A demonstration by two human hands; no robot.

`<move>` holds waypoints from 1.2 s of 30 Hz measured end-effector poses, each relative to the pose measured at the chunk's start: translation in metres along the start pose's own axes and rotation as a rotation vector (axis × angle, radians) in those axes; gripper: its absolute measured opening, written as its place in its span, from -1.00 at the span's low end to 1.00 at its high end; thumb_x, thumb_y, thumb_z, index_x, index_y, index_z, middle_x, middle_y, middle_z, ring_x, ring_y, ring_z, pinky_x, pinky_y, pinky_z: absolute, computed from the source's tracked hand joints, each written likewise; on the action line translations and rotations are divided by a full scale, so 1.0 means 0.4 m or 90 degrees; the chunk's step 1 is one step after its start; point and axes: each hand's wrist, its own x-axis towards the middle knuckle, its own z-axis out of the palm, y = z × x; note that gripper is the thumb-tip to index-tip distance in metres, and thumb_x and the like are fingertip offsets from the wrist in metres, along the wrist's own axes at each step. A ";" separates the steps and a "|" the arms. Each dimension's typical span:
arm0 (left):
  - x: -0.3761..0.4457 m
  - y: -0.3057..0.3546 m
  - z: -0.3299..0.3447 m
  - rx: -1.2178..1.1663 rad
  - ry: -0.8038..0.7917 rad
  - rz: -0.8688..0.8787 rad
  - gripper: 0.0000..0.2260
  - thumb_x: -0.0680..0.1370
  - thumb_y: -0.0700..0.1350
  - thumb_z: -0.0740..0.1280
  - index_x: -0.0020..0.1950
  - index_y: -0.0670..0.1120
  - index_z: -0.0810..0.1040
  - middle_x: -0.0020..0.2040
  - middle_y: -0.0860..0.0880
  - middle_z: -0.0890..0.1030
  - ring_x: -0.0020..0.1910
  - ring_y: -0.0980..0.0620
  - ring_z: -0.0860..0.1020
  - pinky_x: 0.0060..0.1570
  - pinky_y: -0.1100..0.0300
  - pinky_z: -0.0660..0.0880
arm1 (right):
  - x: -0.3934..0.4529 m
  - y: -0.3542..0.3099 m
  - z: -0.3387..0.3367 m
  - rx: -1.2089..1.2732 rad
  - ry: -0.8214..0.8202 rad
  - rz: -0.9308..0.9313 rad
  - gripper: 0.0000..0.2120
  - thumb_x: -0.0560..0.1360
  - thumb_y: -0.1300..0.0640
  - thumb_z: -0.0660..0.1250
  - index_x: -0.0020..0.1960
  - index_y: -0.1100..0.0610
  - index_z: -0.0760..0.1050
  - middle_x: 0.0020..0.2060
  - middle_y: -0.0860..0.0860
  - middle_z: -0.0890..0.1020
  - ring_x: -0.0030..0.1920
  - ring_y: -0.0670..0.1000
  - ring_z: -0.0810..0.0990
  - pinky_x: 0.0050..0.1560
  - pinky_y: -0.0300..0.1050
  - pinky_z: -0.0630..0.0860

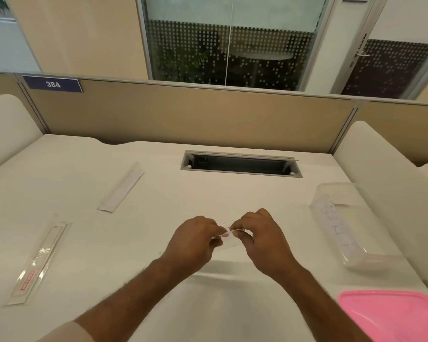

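I've got both hands together over the middle of the desk [208, 193], raised just off its surface with their shadow lying beneath them. The left hand [195, 239] pinches one end of a clear strip [229, 234] between thumb and fingertips, the other fingers curled under. The right hand [260, 233] pinches the other end the same way, so the grip is narrow on both sides and the strip spans the small gap between the hands. It is see-through and partly hidden by the fingers, so I cannot tell its full shape. Well apart to the left, a clear sleeve [37, 260] with a red label lies flat on the desk, and farther back a white strip [121, 188] lies at a slant. To the right a clear tub [336, 225] lies on its side with handwriting on it, and a pink lid [391, 314] sits at the near right corner. Beyond the hands is a cable slot [240, 164], then a partition [183, 114] carrying a blue sign [52, 84] that reads 384.
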 end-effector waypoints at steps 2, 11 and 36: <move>-0.005 -0.002 -0.008 -0.010 0.019 -0.026 -0.82 0.54 -0.10 0.39 0.10 0.07 0.69 -0.05 0.09 0.70 -0.04 0.04 0.56 -0.07 0.21 0.44 | -0.003 -0.014 -0.013 0.026 -0.003 -0.009 -0.88 0.52 0.15 0.36 0.02 0.01 0.63 -0.15 -0.21 0.59 -0.06 -0.10 0.40 -0.03 -0.18 0.43; -0.027 -0.052 -0.087 -0.354 0.155 -0.275 -0.79 0.42 -0.27 0.51 -0.24 0.06 0.70 -0.23 0.16 0.71 -0.22 0.20 0.65 -0.16 0.44 0.51 | -0.010 -0.010 -0.096 0.148 0.032 0.050 -0.52 0.42 -0.01 0.47 0.31 -0.13 0.44 0.04 -0.21 0.56 0.10 -0.17 0.46 -0.07 -0.35 0.36; -0.103 -0.105 -0.065 -0.856 0.137 -0.259 -0.85 0.40 -0.11 0.50 -0.09 -0.14 0.67 -0.04 -0.15 0.68 -0.01 -0.07 0.62 -0.04 0.19 0.55 | -0.017 0.045 -0.027 0.276 -0.170 0.141 -0.41 0.19 -0.13 0.62 0.18 -0.07 0.58 -0.01 -0.26 0.66 -0.01 -0.15 0.62 -0.04 -0.26 0.57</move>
